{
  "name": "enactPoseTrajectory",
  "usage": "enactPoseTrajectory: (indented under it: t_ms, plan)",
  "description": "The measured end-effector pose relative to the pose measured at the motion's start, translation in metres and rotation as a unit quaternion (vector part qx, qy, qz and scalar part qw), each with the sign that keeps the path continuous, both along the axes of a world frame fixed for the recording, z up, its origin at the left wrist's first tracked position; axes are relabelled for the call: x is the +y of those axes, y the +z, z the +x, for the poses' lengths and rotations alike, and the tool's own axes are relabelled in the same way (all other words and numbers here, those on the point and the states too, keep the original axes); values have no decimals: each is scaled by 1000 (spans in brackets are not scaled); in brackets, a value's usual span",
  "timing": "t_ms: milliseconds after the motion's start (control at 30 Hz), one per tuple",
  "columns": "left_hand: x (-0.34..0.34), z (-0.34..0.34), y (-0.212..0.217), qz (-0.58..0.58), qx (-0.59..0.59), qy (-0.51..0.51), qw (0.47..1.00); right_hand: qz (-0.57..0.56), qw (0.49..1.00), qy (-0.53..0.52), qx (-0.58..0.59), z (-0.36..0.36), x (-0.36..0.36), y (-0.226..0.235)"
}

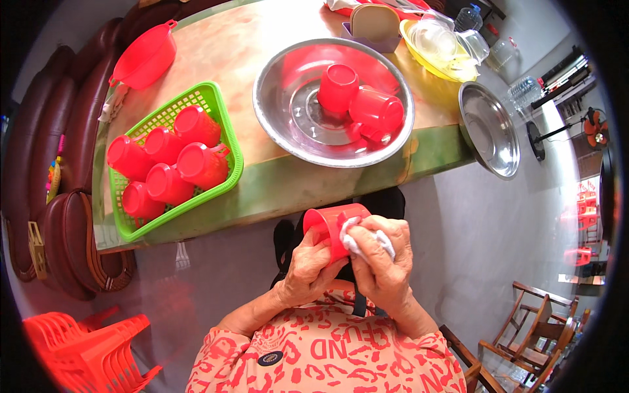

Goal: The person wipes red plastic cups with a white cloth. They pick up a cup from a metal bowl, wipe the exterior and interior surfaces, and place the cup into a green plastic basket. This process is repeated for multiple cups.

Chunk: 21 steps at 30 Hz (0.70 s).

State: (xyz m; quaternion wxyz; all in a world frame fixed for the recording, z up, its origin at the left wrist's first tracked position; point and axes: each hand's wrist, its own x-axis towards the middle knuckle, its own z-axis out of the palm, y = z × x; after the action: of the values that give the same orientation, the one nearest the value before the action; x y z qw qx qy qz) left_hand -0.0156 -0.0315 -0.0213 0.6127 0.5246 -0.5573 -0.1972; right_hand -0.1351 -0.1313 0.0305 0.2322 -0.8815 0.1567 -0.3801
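Observation:
Close to my body, past the table's near edge, my left hand (309, 265) grips a red plastic mug (325, 221) that is tilted on its side, with some fingers inside its rim. My right hand (383, 259) is closed round a white cloth (357, 243) and presses it against the mug's outer side. On the table ahead stands a wide metal basin (278, 134) with two red mugs (339, 85) in it. To the left, a green plastic basket (229, 147) holds several red mugs (170, 183), most of them upside down.
A red plastic basin (147, 57) sits at the table's far left. A yellow basket (426, 59) of clear containers is at the far right. Another metal bowl (488, 130) stands by the table's right edge. Red plastic stools (92, 354) and a wooden chair (534, 334) flank me.

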Motion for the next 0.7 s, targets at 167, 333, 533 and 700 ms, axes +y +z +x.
enactPoseTrajectory:
  t_ms: [167,333,533,700]
  plan:
    - [2,-2,-4,-1,75,-33,997,-27,1000,-2,3,-14,-6,-10]
    - [7,-2,-10,43,130,-45,990,-6,1000,-13,4,-28,-11,-14]
    - [6,-9,-6,28,145,-96,984,228,972,53,-19,-28,-40,-19]
    - [4,-15,-5,64,279,-48,957,295,951,77,-44,-35,-39,-27]
